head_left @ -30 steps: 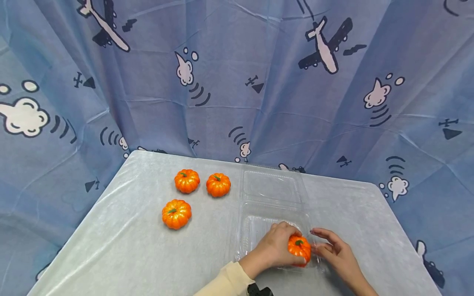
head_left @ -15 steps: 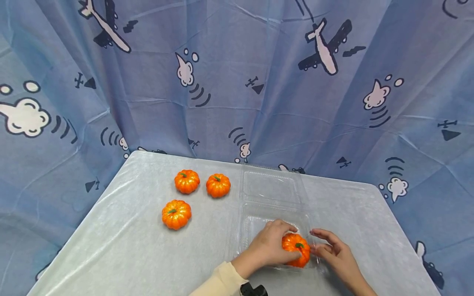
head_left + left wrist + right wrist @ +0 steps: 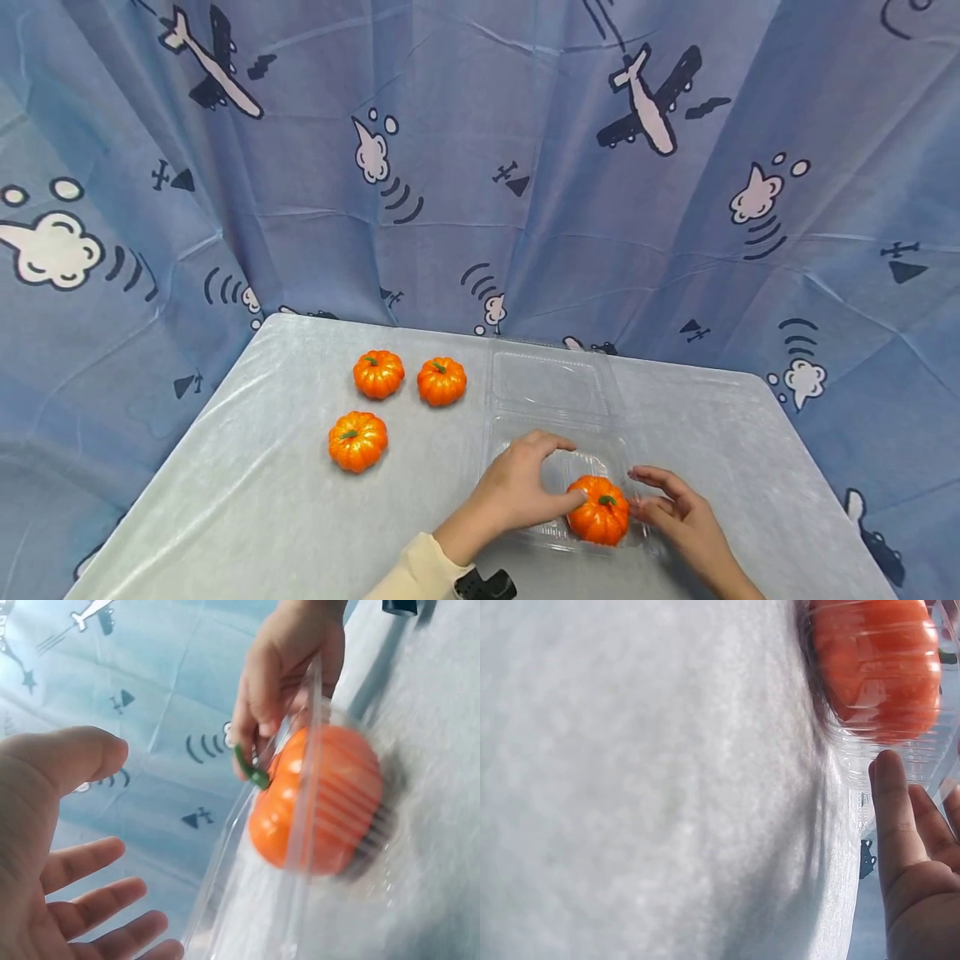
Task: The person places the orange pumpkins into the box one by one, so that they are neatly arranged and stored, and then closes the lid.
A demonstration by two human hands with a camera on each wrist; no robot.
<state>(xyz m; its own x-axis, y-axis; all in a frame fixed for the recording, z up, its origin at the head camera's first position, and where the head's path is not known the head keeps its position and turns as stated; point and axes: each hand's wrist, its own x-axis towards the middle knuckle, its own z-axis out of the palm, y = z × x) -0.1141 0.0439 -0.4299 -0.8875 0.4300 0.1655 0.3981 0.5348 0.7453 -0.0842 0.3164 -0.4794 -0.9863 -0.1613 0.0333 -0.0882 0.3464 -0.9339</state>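
A shiny orange mini pumpkin (image 3: 597,512) with a green stem sits in the near right corner of the clear plastic clamshell box (image 3: 558,546). Just left of it is my left hand (image 3: 517,483), its thumb overlapping the pumpkin's edge in the head view. The left wrist view shows that hand (image 3: 67,847) with spread fingers and nothing in them, apart from the pumpkin (image 3: 322,802). My right hand (image 3: 678,512) rests its fingertips at the box's right rim. In the right wrist view a nearly straight finger (image 3: 892,802) lies against the ribbed clear wall.
Three more orange pumpkins stand on the table's left half: one nearer (image 3: 357,442) and two farther back, at left (image 3: 378,374) and right (image 3: 442,382). The box's lid (image 3: 551,383) lies folded back. A blue patterned curtain (image 3: 450,167) hangs behind the table.
My left hand has let go of the pumpkin and drawn back to the left, its fingers opening. The pumpkin has settled slightly left in the box's corner. My right hand stays at the rim.
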